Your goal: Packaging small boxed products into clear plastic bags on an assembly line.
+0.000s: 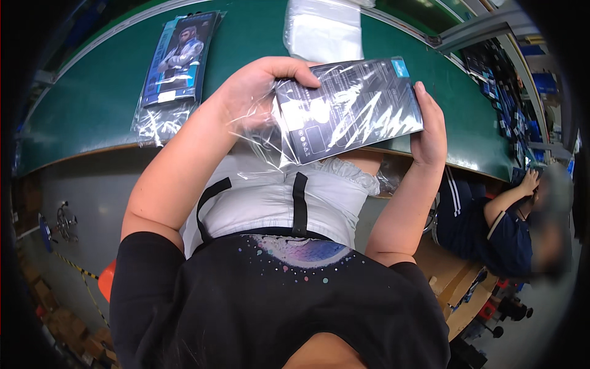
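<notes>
1 box (pixel 351 109), apparently pale print (pixel 378 85)

I've one view up: head-worn fisheye, pitched steeply down, facing the green worktop (pixel 80 104). Black T-shirt (pixel 276 301) fills the bottom, very close; left hand (pixel 261 92) and right hand (pixel 430 126) sit farther out, near the worktop's front edge.

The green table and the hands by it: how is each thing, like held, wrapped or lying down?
Left hand: gripping the dark box's left end, thumb on top.
Right hand: holding its right end.
Dark box: held up, in clear plastic; can't tell if sealed.
Loose plastic: crumpled, by the left hand.
Other box: lying down, wrapped.
Clear plastic pile: lying flat.
</notes>
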The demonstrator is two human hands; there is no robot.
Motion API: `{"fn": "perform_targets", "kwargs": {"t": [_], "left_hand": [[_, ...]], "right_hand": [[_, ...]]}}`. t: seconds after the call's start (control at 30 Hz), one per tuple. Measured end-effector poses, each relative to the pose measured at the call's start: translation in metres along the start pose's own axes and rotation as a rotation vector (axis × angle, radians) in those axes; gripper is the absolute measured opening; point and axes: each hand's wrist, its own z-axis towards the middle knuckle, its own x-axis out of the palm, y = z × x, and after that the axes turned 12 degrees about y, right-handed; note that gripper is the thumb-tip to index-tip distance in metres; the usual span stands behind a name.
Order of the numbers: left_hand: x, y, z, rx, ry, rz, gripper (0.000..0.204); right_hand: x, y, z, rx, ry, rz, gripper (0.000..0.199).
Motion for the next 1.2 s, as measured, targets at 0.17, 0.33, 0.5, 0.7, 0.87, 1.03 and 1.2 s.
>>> {"fn": "perform_targets", "kwargs": {"t": [0.17,0.33,0.5,0.7,0.87,1.03,1.2], "left_hand": [[0.0,0.002,-0.002,-0.033,-0.13,-0.1,0.011],[0.0,0.001,-0.013,0.011,0.015,-0.077,0.019],[0.033,-0.026,-0.051,0.59,-0.173,0.502,0.043],[0.014,-0.055,-0.086,1.107,-0.892,2.152,0.043],[-0.046,-0.036,-0.088,0.275,-1.212,2.631,0.049],[-0.028,-0.054,-0.084,0.308,-1.387,2.432,0.078],[-0.019,-0.063,-0.075,-0.577,-1.528,1.95,0.125]], "right_hand": [[-0.011,-0.025,0.009,-0.012,0.08,0.255,0.013],[0.002,-0.044,0.025,-0.085,-0.105,0.346,0.014],[-0.017,-0.055,0.022,-0.205,0.103,0.474,0.017],[-0.012,-0.053,0.016,-0.212,0.077,0.464,0.018],[-0.012,-0.054,0.017,-0.224,0.104,0.474,0.018],[-0.012,-0.055,0.016,-0.249,0.101,0.453,0.017],[-0.01,-0.055,0.015,-0.253,0.119,0.446,0.016]]}}
